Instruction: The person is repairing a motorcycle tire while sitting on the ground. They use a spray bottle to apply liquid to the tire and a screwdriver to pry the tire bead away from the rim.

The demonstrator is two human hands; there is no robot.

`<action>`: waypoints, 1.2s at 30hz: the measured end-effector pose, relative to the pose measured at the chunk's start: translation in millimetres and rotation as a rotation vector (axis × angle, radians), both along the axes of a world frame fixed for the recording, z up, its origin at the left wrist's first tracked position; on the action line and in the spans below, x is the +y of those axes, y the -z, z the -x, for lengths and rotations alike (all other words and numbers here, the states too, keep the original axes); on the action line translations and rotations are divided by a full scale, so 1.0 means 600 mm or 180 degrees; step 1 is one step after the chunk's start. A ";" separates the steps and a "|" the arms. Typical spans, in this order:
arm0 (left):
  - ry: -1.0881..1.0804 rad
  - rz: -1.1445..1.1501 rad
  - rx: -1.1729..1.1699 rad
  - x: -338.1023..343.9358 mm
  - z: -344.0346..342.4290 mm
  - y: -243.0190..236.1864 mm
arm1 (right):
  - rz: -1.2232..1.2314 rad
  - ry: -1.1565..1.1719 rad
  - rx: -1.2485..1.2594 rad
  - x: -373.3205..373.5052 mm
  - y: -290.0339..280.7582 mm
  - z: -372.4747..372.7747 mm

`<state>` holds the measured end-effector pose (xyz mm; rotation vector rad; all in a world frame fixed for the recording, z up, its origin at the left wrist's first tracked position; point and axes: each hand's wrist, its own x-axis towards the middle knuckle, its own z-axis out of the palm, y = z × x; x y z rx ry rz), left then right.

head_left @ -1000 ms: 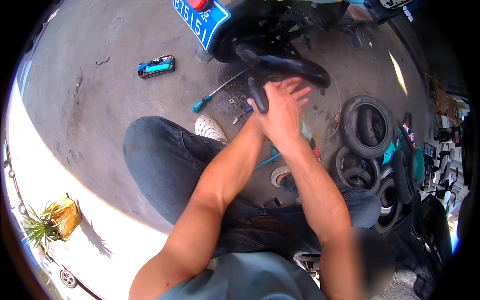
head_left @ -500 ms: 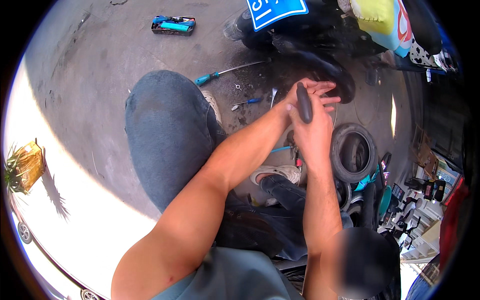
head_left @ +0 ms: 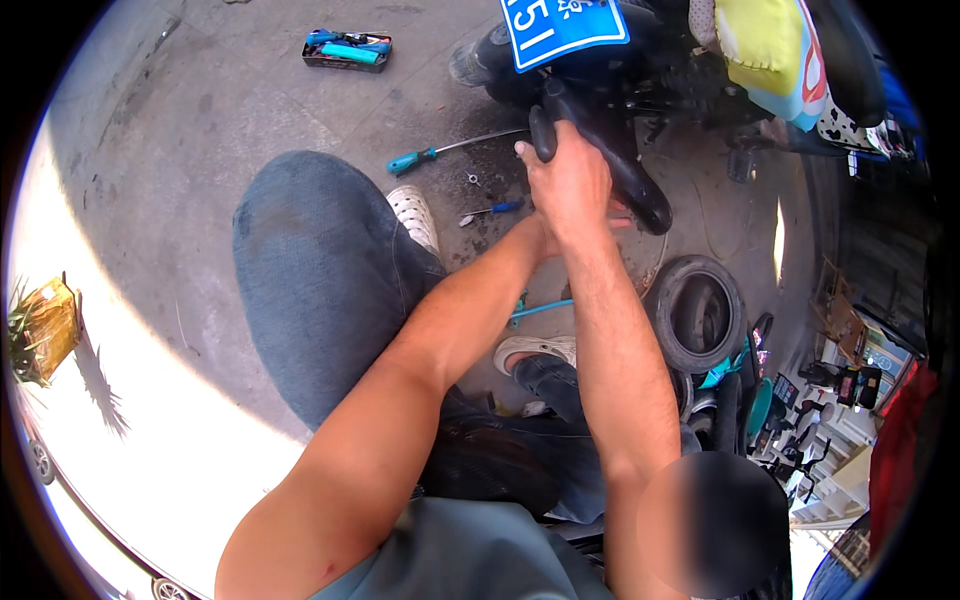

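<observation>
The black rubber tyre point(head_left: 610, 160) is gripped by the right hand point(head_left: 572, 185), whose fingers point(head_left: 545, 150) are curled tightly over its upper edge, just below the blue plate point(head_left: 563, 25) of the scooter. The left hand point(head_left: 540, 235) is hidden behind the right wrist, so its finger state cannot be told. The rubber should be held close to the fingertips, with both wrists kept in line. A green-handled screwdriver point(head_left: 440, 152) lies near, left of the fingers.
</observation>
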<state>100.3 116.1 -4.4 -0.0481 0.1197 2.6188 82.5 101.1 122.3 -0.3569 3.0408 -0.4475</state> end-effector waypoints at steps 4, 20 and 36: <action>0.0173 0.0073 0.0001 0.006 0.006 0.007 | 0.0103 0.0396 -0.0005 0.020 -0.007 0.008; -0.0185 0.0886 -0.0328 0.070 0.012 -0.046 | 0.1561 0.0840 -0.0616 0.348 -0.134 -0.215; 0.0458 0.4697 0.1381 0.005 0.141 -0.193 | 0.2914 0.0967 -0.0289 0.315 -0.042 -0.124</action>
